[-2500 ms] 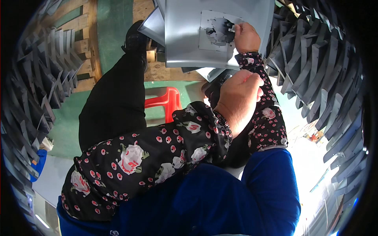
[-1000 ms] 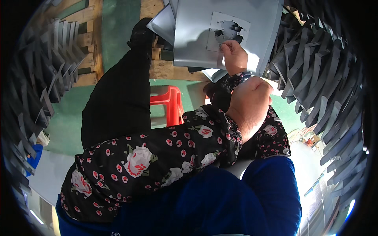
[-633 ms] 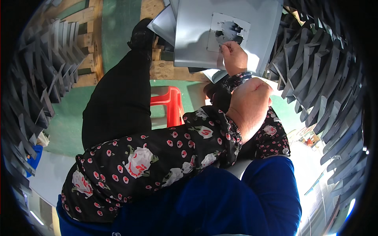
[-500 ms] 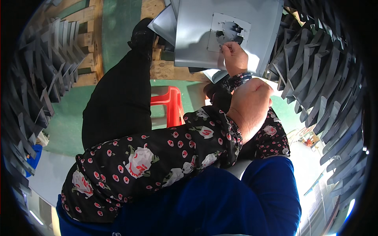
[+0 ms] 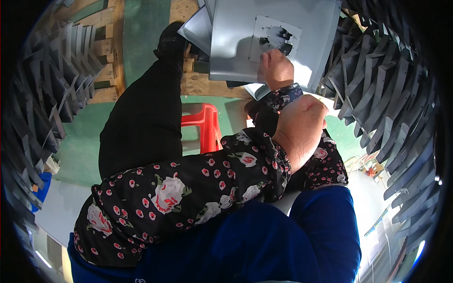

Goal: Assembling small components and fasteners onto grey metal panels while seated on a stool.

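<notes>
A grey sheet-metal panel (image 5: 231, 52) lies in front of me at the top. Set in it is a lighter square plate (image 5: 288, 35) with a dark, irregular round cutout and small holes. My right hand (image 5: 277, 70) is at the plate's near edge, just below the cutout. Its fingers are bent and pressed together; anything between them is too small or hidden to make out. My left hand (image 5: 302, 125) is closed in front of my right forearm, knuckles up. Its fingers curl out of sight, so what they hold, if anything, is hidden.
Stacks of grey bent metal parts (image 5: 377, 85) rise on the right, with more metal parts (image 5: 52, 75) on the left. A red plastic stool (image 5: 207, 125) stands on the green floor. Wooden pallet boards (image 5: 198, 84) lie under the panel. My black-clad leg (image 5: 141, 113) stretches forward at left.
My right hand has shifted slightly left and its wrist has turned, with the fingers curled more than before. My left hand and the panel stay nearly where they were.
</notes>
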